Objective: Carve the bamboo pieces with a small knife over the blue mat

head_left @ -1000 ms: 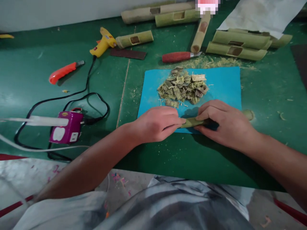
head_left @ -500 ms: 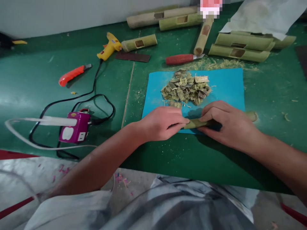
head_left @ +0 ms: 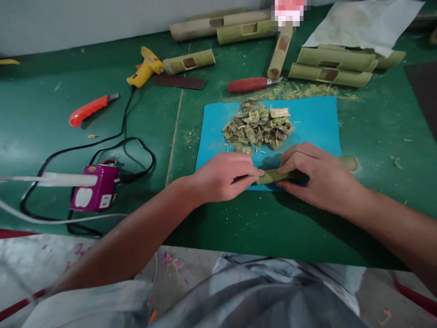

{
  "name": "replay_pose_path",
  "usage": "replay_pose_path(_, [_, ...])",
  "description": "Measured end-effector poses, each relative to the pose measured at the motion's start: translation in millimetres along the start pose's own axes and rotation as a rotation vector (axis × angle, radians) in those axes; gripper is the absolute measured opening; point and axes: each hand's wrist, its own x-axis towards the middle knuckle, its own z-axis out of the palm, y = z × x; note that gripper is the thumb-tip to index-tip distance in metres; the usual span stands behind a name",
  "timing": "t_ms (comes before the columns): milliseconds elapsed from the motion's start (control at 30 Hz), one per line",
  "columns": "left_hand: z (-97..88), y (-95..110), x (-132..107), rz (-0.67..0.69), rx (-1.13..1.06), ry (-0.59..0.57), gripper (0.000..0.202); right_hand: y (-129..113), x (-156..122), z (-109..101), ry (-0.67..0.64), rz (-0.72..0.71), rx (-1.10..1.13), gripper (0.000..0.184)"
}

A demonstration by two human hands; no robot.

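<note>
Green bamboo stick (head_left: 273, 176) is held flat on the blue mat (head_left: 316, 119) in a closed grip by left hand (head_left: 223, 176) and right hand (head_left: 316, 175), shavings pile (head_left: 257, 127) just behind.

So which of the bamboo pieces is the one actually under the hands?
The thin bamboo stick lying across the near edge of the blue mat, gripped by the left hand and right hand. The other pieces lie untouched along the table's far side.

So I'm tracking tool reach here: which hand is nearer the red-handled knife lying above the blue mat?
Right. The right hand lies below the red-handled knife, slightly to its right; the left hand sits about as low but further left.
</note>
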Motion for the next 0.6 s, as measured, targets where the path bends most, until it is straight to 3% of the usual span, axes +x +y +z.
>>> replay_pose_path(267, [-2.6, 0.6, -0.2, -0.064, -0.041, 0.010, 0.017, -0.8, -1.3, 0.6, -0.008, 0.009, -0.016, 0.006])
replay_pose_path(600, [-0.7, 0.0, -8.5, 0.021, 0.073, 0.046, 0.019, 1.6, -1.0, 0.0, -0.009, -0.013, 0.009, 0.005])
